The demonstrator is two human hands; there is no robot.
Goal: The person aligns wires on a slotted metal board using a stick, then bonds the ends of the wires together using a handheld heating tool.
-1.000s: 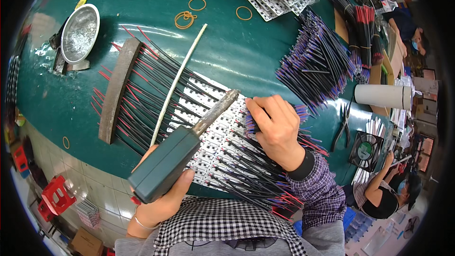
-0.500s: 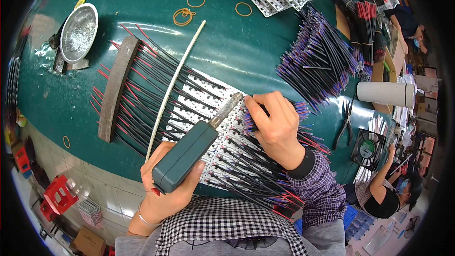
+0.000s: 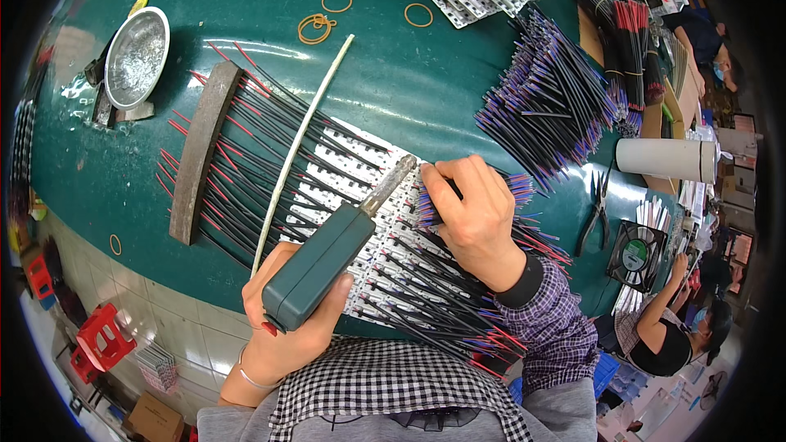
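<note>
Two hands are closed on things: the left hand (image 3: 299, 342) wraps the green iron (image 3: 319, 266), and the right hand (image 3: 475, 213) holds a bunch (image 3: 426, 208) of short wires, its fingertips pinched just beside the iron's tip. Whether one wire sits in that pinch, I cannot tell. The white board (image 3: 385, 231) lies beneath, between the hands, with wires running off both sides. On its left, a pale rod (image 3: 304, 124) crosses the wires, and a brown bar (image 3: 205, 155) weighs them down. Farther out on the desk (image 3: 229, 0) are a bowl (image 3: 137, 57) at left, a wire pile (image 3: 548, 98) far right and pliers (image 3: 596, 217) at right.

A slip of the iron could burn the bare fingertips so near it; a tug on the bunch could shift a wire off its spot. Compared with a second ago, the left hand and the iron's body sit farther right, while the tip has barely moved.
</note>
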